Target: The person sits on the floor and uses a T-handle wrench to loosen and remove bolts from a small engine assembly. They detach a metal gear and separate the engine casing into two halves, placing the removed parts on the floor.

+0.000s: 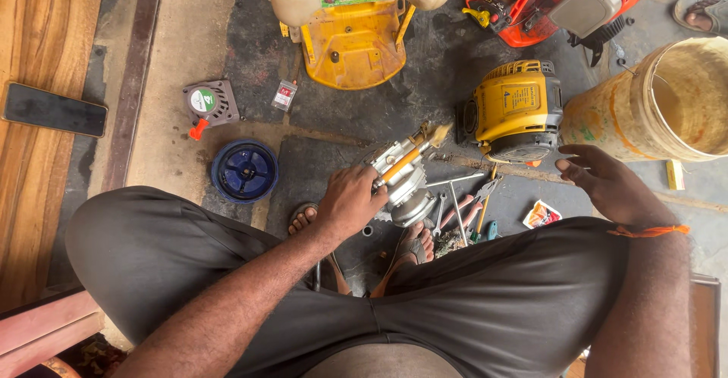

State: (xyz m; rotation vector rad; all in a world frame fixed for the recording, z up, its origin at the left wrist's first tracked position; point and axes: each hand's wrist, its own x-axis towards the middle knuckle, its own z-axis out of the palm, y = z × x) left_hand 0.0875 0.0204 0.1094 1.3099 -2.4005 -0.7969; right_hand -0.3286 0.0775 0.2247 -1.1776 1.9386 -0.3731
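Metal gleams under the left hand (pixel 350 202), which is closed over a silver engine part (pixel 406 188) standing on the dark floor (pixel 318 112) between the person's sandalled feet. The same hand pins a yellow-handled brush (pixel 413 150) against the part; the brush's long axis runs up and to the right, bristles pointing away from the body. The right hand (pixel 607 185) hovers well apart, fingers loosely spread and holding nothing, so the left is plainly nearer. Spanners and pliers (pixel 462 207) lie just beside the part, toward the free hand. Farther out sit a yellow engine housing (pixel 517 109), a plastic bucket (pixel 667 101), a blue round cap (pixel 244 170) and what looks like a phone (pixel 53 109).
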